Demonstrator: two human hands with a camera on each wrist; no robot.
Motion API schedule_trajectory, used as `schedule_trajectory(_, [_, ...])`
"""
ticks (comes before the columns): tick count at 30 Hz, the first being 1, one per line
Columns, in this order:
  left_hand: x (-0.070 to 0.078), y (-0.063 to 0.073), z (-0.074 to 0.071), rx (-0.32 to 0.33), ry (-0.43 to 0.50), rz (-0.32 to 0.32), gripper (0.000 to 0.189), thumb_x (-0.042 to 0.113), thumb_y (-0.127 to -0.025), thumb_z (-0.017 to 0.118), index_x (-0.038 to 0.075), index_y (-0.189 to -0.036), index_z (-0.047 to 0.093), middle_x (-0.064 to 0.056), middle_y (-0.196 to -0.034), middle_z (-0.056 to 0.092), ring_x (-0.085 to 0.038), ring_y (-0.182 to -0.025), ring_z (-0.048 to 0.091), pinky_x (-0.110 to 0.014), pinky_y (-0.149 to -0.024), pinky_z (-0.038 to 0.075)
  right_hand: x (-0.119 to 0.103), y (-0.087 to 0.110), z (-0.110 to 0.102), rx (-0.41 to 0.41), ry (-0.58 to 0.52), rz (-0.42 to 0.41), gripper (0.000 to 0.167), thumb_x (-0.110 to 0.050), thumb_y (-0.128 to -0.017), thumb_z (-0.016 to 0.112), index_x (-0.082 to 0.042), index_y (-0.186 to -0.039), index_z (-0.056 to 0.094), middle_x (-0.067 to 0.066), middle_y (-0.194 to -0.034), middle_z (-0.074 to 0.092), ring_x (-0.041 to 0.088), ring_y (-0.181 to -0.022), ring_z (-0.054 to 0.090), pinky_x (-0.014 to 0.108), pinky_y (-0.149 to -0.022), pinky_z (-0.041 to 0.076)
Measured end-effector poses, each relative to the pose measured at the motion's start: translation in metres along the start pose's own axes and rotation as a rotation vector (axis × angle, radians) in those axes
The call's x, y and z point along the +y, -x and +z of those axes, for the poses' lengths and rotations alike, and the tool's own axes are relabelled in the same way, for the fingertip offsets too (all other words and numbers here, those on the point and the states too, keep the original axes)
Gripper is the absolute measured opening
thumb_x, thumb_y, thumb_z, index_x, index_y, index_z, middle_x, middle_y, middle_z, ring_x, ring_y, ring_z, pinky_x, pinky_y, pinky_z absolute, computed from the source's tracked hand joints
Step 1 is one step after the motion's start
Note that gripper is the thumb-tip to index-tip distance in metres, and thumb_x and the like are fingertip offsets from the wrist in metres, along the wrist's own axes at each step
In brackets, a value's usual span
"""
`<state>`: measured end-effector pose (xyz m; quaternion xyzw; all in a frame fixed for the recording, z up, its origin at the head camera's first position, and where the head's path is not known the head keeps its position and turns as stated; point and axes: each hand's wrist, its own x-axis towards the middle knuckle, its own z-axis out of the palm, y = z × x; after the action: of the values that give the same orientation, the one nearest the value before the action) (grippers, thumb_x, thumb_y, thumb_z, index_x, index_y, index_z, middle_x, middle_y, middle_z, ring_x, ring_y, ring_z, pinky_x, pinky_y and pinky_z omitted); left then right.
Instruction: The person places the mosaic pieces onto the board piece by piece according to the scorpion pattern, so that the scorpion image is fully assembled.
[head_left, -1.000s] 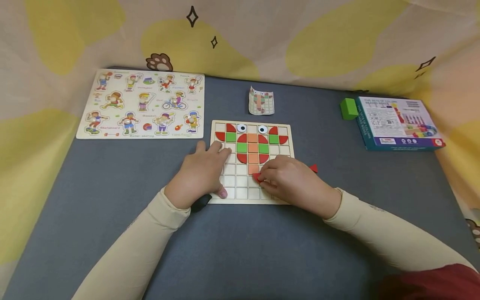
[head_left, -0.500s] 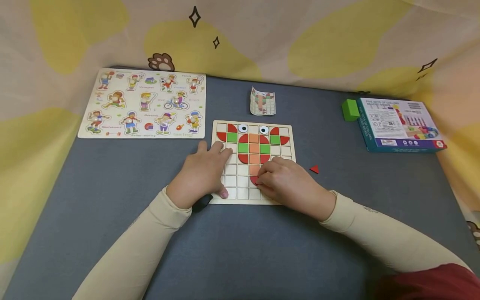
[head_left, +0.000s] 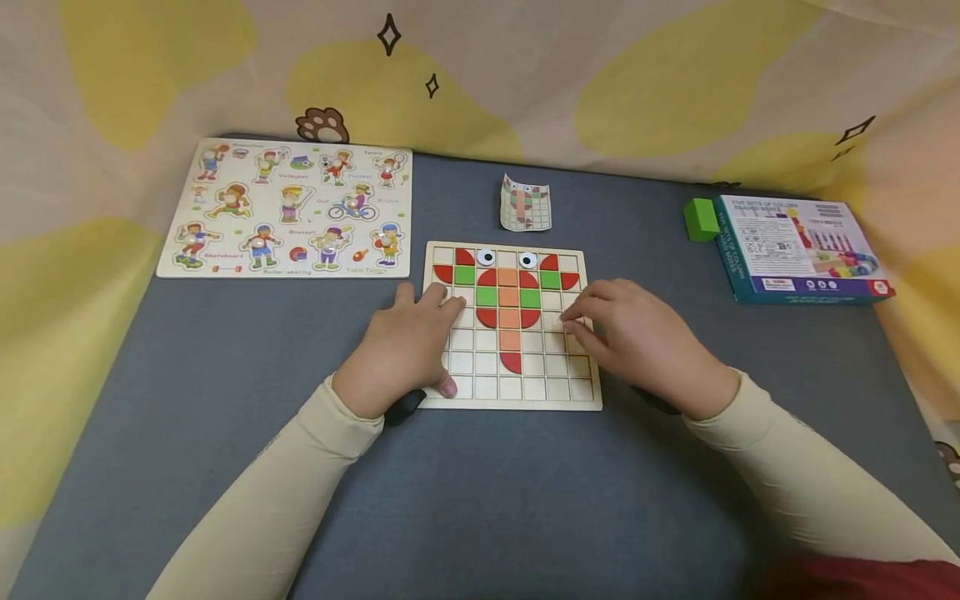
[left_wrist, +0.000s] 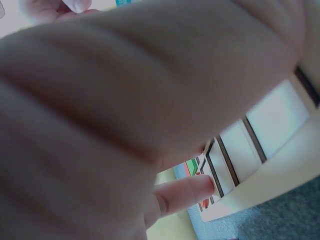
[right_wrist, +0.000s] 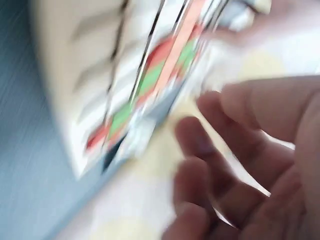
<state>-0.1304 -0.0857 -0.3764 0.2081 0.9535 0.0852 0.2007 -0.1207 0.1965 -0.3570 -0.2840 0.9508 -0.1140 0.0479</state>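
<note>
A wooden grid board [head_left: 545, 388] lies in the middle of the table, bearing red quarter-circle tiles, green squares, a column of orange squares [head_left: 508, 297] and two eye tiles. Below that column, a red quarter-circle tile [head_left: 511, 362] sits in a cell. My left hand [head_left: 401, 350] rests on the board's left edge, fingers spread; the left wrist view shows its thumb [left_wrist: 187, 192] against the rim. Over the right edge hovers my right hand [head_left: 645, 346], its fingers loosely bent. In the blurred right wrist view, nothing shows between its fingers [right_wrist: 192, 135].
Behind the board stands a small curved pattern card [head_left: 525, 204]. A sports picture puzzle [head_left: 262, 237] lies at the back left. At the back right are a green block [head_left: 701, 220] and a boxed toy set [head_left: 802, 250]. A patterned cloth [head_left: 465, 83] rises behind the table.
My right hand let go of the red quarter-circle tile in its cell and moved right and back. It now covers the spot where a red triangle lay. The left hand stayed put.
</note>
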Motion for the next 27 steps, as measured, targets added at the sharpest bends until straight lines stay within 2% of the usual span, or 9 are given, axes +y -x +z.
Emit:
schedule_trajectory(3, [0.001,0.0,0.0,-0.003,0.0,0.002,0.118,0.04,-0.058,0.106,0.009,-0.157,0.049,-0.018,-0.151,0.045,-0.044,-0.122,0.042,-0.053,-0.072,0.058,0.024,0.014,-0.013,-0.064,0.017,0.075,0.021,-0.017,-0.094,0.083,-0.009,-0.114,0.082,0.009,-0.112,0.076,0.031,-0.104,0.066,0.053,-0.092,0.055])
schedule_trajectory(7, [0.001,0.0,-0.001,-0.004,0.005,0.001,0.117,0.039,-0.059,0.106,0.009,-0.157,0.049,-0.019,-0.152,0.044,-0.045,-0.123,0.041,-0.054,-0.073,0.059,0.051,0.031,-0.018,-0.146,0.01,0.119,0.023,-0.014,-0.092,0.084,-0.009,-0.115,0.082,0.009,-0.115,0.076,0.031,-0.105,0.067,0.055,-0.091,0.055])
schedule_trajectory(11, [0.0,0.0,0.0,0.002,0.008,0.002,0.117,0.038,-0.058,0.106,0.009,-0.156,0.05,-0.019,-0.152,0.044,-0.046,-0.123,0.041,-0.055,-0.074,0.058,0.067,0.042,-0.011,-0.143,-0.024,0.135,0.021,-0.01,-0.09,0.085,-0.008,-0.11,0.082,0.008,-0.111,0.075,0.031,-0.103,0.068,0.055,-0.092,0.055])
schedule_trajectory(20, [-0.001,-0.001,0.002,-0.001,0.004,0.0,0.118,0.04,-0.058,0.106,0.009,-0.157,0.049,-0.018,-0.154,0.043,-0.045,-0.124,0.04,-0.056,-0.074,0.058,0.069,0.049,0.004,-0.049,-0.012,0.057,0.015,-0.003,-0.088,0.084,-0.005,-0.103,0.083,0.008,-0.108,0.076,0.031,-0.102,0.068,0.053,-0.09,0.057])
schedule_trajectory(27, [-0.001,0.0,0.002,0.006,0.016,0.004,0.118,0.039,-0.058,0.106,0.009,-0.157,0.049,-0.018,-0.152,0.044,-0.045,-0.123,0.041,-0.055,-0.073,0.058,0.065,0.04,-0.004,-0.096,0.012,0.06,0.013,-0.008,-0.087,0.085,-0.008,-0.1,0.084,0.005,-0.103,0.077,0.027,-0.094,0.069,0.051,-0.086,0.058])
